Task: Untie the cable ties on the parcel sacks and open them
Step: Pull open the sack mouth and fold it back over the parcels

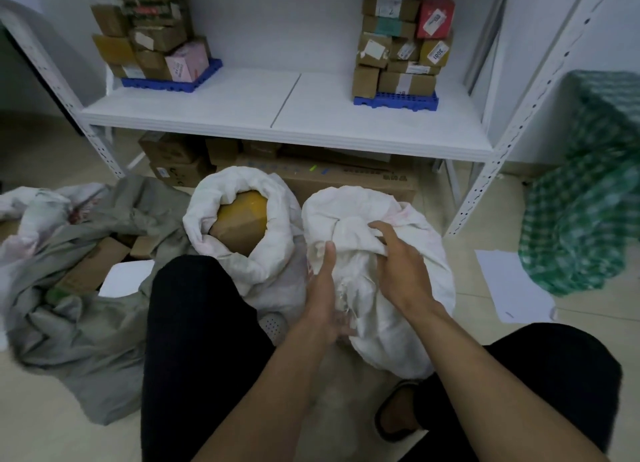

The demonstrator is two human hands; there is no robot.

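Both hands (360,281) grip white sack (415,323) (closed).

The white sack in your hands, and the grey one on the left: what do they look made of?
White sack: probably woven plastic, matte; frayed threads show at the seam near the left hand, and it creases stiffly under the right hand. Grey sack: softer, thinner cloth or film, matte, slumping in loose folds; I cannot tell which.
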